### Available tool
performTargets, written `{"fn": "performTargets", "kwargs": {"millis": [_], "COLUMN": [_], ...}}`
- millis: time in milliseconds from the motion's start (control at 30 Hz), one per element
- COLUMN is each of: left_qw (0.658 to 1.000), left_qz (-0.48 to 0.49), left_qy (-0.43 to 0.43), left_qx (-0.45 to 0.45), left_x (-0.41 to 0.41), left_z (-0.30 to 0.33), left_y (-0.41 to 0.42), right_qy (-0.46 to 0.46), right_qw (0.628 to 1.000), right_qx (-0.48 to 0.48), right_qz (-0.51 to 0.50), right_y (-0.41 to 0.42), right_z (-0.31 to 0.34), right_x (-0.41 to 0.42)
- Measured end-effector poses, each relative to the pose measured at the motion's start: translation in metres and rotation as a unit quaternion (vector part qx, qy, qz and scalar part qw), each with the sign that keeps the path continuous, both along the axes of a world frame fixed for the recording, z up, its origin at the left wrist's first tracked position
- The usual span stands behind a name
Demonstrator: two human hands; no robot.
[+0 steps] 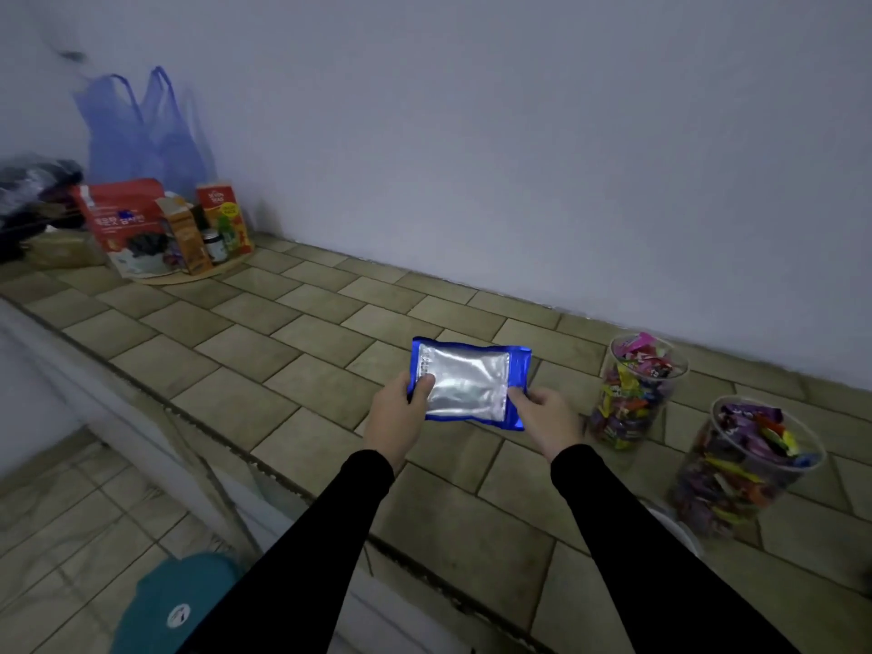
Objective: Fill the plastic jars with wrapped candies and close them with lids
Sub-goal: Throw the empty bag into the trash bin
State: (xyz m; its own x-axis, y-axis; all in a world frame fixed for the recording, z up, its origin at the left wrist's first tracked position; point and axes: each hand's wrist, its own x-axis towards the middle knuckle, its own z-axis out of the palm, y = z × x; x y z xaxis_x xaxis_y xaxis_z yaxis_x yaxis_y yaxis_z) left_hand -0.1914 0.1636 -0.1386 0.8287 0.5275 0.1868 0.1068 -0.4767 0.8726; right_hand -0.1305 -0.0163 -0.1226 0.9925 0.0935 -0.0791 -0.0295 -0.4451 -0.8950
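**Candy pouch held over the counter, both jars still unlidded**

The candy pouch [467,384], blue-edged with a silver face, was held flat above the middle of the tiled counter [292,332], its long axis lying roughly left to right. It was pinched at its left end by the left hand [401,413] and at its lower right corner by the right hand [547,417]. Which end opens could not be told. The far jar [637,389] and near jar [745,464], near the counter's right end, looked heaped; further candies would likely spill, and lids might not seat.
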Motion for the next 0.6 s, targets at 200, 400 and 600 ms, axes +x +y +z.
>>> {"fn": "performTargets", "kwargs": {"millis": [200,400,600], "left_qw": [0.996,0.98,0.963], "left_qz": [0.087,0.2,0.266], "left_qy": [-0.009,-0.008,-0.006], "left_qx": [-0.001,0.023,0.037], "left_x": [-0.043,-0.088,-0.135], "left_z": [0.003,0.001,-0.001], "left_y": [0.002,0.024,0.046], "right_qy": [-0.078,-0.094,-0.105], "right_qw": [0.993,0.978,0.96], "right_qx": [-0.037,-0.006,0.006], "right_qz": [0.082,0.187,0.259], "right_y": [0.023,0.064,0.105], "right_z": [-0.004,-0.007,-0.01], "right_x": [-0.013,-0.039,-0.068]}}
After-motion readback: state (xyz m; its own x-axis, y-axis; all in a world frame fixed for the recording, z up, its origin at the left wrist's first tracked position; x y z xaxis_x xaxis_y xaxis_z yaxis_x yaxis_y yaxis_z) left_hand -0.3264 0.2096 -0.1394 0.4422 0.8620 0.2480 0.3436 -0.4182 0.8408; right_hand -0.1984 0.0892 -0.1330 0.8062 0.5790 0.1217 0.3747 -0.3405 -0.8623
